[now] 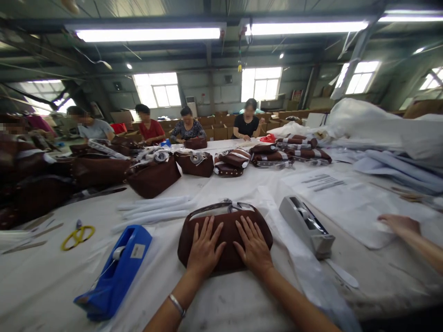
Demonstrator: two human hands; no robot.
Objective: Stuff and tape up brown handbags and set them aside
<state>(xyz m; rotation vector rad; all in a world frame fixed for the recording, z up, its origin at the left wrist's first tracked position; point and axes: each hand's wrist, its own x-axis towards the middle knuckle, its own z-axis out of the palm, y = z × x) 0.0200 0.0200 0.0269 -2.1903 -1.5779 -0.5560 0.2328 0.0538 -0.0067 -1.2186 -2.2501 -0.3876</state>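
A brown handbag (228, 230) lies on the white-covered table in front of me, its handle at the far side and partly wrapped in clear plastic. My left hand (206, 246) rests flat on the left half of the bag with fingers spread. On the right half, my right hand (254, 246) presses flat in the same way, fingers apart. Neither hand grips anything. A blue tape dispenser (121, 272) stands to the left of the bag, and a grey tape dispenser (306, 226) to the right.
Yellow-handled scissors (78, 237) and white rolls (155, 208) lie left. Several brown bags (155, 175) line the table's far side. A co-worker's hand (401, 224) touches a white plastic sheet (332, 198) at right. Other people sit across the table.
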